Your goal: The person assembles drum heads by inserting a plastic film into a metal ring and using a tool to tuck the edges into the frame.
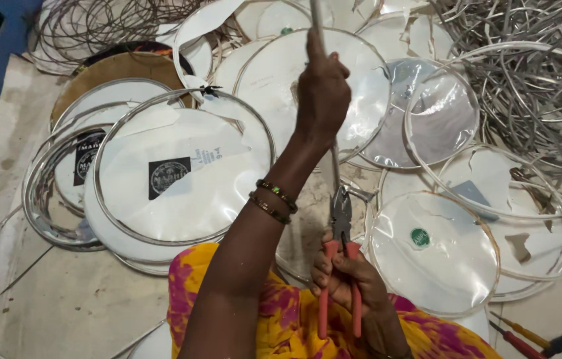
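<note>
Drumhead stack (174,176): round white skins in metal rims lie overlapped on the floor cloth, left of both arms.
Left hand (323,90): raised, fingers wrapped tight around a thin metal strip (317,20), pulling it up and taut.
Right hand (347,276): closed around the red handles of the pliers (341,223); nose bites the strip's lower end, over a drumhead rim.
Technique: judged sound if the strip stays taut and straight while the pliers squeeze squarely.
Loose hoops (527,73): tangled, far right.
</note>
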